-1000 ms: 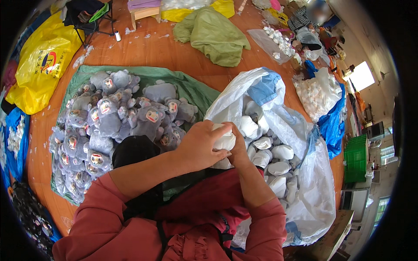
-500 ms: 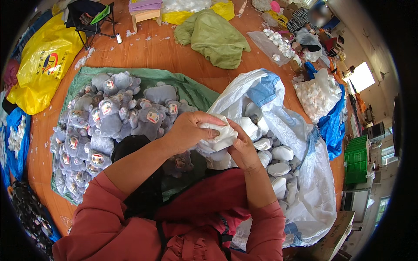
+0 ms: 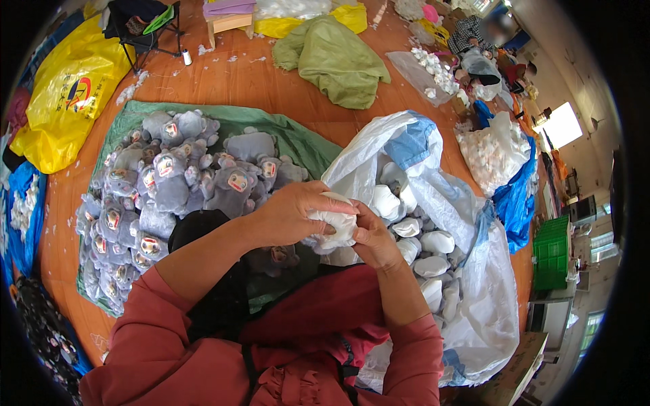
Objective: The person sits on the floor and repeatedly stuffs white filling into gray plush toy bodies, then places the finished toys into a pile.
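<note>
My left hand and my right hand meet in front of me, both closed around a white stuffed fabric piece. The left covers its top, the right presses its side. Just right of my hands lies an open white plastic sack holding several more white stuffed pieces. To the left, a heap of grey plush toys rests on a green sheet. One grey plush toy lies under my left wrist.
Orange floor all around. A yellow bag lies far left, an olive-green cloth at the back, a bag of white stuffing on blue plastic at right. A green crate stands far right. Another person sits at the back right.
My hands have drawn the white piece left and closer together, away from the sack's mouth. My left hand has shifted over its top.
</note>
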Motion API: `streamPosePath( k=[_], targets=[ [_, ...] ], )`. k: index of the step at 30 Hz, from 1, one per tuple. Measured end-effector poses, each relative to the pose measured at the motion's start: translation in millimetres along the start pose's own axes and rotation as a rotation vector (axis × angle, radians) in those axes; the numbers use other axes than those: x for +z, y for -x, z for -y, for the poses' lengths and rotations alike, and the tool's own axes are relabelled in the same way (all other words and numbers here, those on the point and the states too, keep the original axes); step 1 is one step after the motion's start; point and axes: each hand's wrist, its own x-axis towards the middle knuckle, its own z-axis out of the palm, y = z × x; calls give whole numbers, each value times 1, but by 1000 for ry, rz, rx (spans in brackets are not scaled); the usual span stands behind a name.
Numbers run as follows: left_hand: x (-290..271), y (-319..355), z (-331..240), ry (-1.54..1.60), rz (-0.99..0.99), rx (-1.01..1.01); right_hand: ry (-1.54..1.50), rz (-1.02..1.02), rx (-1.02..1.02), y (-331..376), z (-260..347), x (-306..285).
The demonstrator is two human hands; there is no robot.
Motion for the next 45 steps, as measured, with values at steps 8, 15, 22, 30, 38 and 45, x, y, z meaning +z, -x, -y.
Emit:
streamPosePath(
  k=[8,15,22,30,38,45],
  targets=[
    [16,7,18,-139,-4,78,257,-175,22,-3,-7,4],
    [35,2,31,-227,-10,10,394,-362,105,-9,-10,5],
    [46,-4,19,28,-197,-198,419,-388,189,-15,-16,-18],
    [39,-9,15,24,-151,-436,564,-365,196,-15,-25,-22],
    [30,-6,30,-194,121,-421,738,-301,217,-15,-23,-14],
    [34,-1,31,-299,25,-320,680,-222,187,-9,-8,-1]
  ],
)
